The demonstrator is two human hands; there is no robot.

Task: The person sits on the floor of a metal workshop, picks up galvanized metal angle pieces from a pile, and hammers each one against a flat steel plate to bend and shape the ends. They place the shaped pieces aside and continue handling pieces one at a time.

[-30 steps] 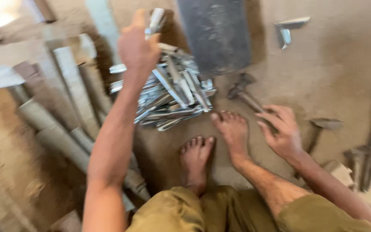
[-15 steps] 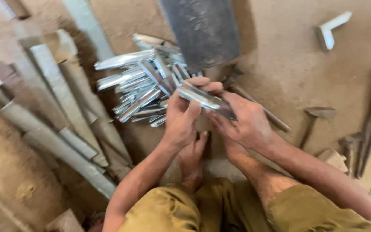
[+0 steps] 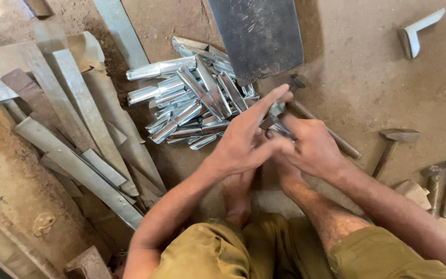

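— Dusty brown earth floor point(image 3: 367, 72) was the whole workplace, seen from the head camera. What did the hands have?

— Both closed round one small folded strip of shiny grey sheet metal point(image 3: 281, 125); the left hand point(image 3: 243, 142) pinched it from the near side, the right hand point(image 3: 313, 150) gripped it beside that.

— And around them?

— A pile of like pieces point(image 3: 192, 106) lay just beyond the left hand, hammers point(image 3: 393, 142) right of the right hand, long metal strips point(image 3: 78, 134) far left.

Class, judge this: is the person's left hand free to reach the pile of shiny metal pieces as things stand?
Probably yes. The left hand lies just beside the pile of shiny metal pieces, nothing between them, though it shares a small metal piece with the right hand.
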